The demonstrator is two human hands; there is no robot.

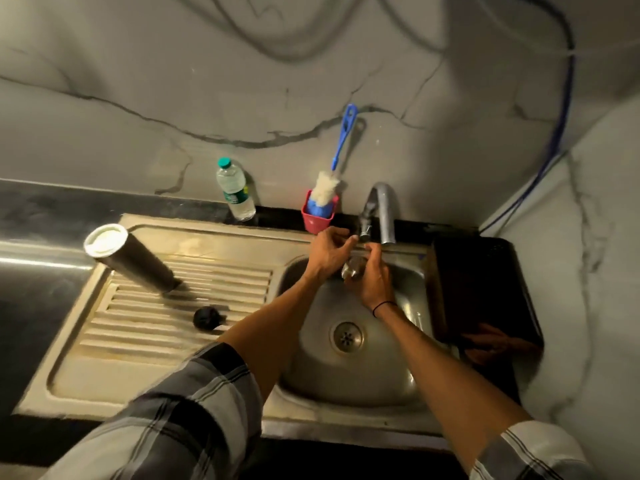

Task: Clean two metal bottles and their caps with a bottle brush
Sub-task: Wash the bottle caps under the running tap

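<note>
Two bare forearms run up from the bottom of the frame toward the centre, each ending in a bare hand — the left hand (pixel 327 252) just left of centre, the right hand (pixel 372 282) just right of it. Both sleeves are rolled or pushed back above the elbow. The left sleeve (pixel 166 410), at lower left, is a loose plaid in dark grey and pale grey with thin dark lines crossing it. The right sleeve (pixel 526 452), at the lower right corner, shows the same plaid — lighter here. A thin black band (pixel 382 305) circles the right wrist.
</note>
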